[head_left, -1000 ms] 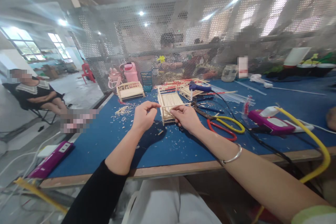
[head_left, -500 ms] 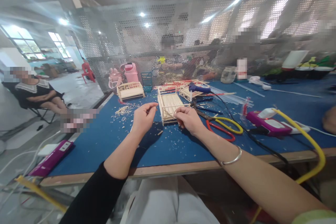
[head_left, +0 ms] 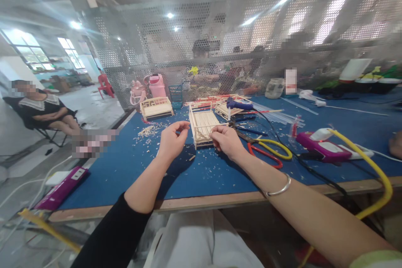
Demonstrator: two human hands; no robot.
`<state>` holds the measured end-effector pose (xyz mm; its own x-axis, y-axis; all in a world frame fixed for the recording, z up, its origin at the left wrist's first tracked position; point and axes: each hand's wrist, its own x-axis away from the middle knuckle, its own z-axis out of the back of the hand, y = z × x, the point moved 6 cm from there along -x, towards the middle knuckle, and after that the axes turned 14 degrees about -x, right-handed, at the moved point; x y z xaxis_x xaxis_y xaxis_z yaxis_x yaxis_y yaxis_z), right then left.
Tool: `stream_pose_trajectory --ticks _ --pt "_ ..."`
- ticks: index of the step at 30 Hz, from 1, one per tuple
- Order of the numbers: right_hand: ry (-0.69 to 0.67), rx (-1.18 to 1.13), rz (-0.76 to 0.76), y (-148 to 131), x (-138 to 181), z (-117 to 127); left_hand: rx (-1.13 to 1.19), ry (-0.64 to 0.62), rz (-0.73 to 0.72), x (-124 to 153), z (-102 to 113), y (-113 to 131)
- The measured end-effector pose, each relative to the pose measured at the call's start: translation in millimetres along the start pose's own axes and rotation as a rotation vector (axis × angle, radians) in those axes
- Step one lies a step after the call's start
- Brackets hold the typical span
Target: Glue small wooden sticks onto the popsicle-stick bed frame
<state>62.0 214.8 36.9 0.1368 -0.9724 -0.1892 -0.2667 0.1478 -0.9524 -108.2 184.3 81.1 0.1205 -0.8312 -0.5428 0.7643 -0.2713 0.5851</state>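
Observation:
A small bed-shaped frame of pale wooden sticks (head_left: 204, 119) stands on the blue table between my hands. My left hand (head_left: 172, 141) is beside its left side, fingers loosely curled, thumb and index tips a little apart, nothing visible between them. At the front right corner, my right hand (head_left: 226, 140) has thumb and index pinched together; what they hold is hidden. A thin stick (head_left: 216, 125) crosses over the frame behind the right fingers. Just beyond lies a blue glue gun (head_left: 240, 104); scissors with red and yellow handles (head_left: 276, 147) lie right of my right hand.
Another stick-built piece (head_left: 156, 107) stands back left, near wood scraps (head_left: 147, 131). Clear glue sticks (head_left: 271, 113) lie at the back right. A purple power strip (head_left: 323, 146) with a yellow cable sits right. A perforated metal screen (head_left: 169, 50) stands behind the table; a person sits left.
Both hands stay almost in place, with the right fingers still pinched at the frame's corner. The view has shifted very slightly.

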Motion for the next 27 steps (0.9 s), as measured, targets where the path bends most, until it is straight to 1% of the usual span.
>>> stream_pose_trajectory --ticks 7,9,11,13,15,18,20,23,25,27 --pt "-0.080 -0.033 0.017 -4 3 -5 0.128 -0.008 0.019 2 -1 2" --pt "-0.110 -0.043 0.027 -7 6 -7 0.181 0.005 0.028 7 3 7" --pt "-0.135 -0.042 0.041 -14 11 -10 0.232 -0.011 0.046 16 5 13" --pt "-0.175 -0.007 0.046 -23 21 -14 0.262 -0.091 0.084 32 3 18" --pt "-0.234 0.051 0.035 -30 33 -17 0.294 -0.219 0.142 52 -4 21" --pt "-0.297 0.125 -0.016 -30 52 -16 0.307 -0.350 0.205 78 -12 20" --pt "-0.294 0.150 -0.070 -23 59 -9 0.249 -0.417 0.190 86 -15 21" --pt "-0.276 0.128 -0.196 -5 63 2 0.124 -0.529 0.105 88 -17 24" --pt "-0.279 0.100 -0.260 5 62 5 0.067 -0.547 0.079 86 -16 25" --pt "-0.281 0.092 -0.280 10 62 5 0.020 -0.498 0.082 83 -14 23"
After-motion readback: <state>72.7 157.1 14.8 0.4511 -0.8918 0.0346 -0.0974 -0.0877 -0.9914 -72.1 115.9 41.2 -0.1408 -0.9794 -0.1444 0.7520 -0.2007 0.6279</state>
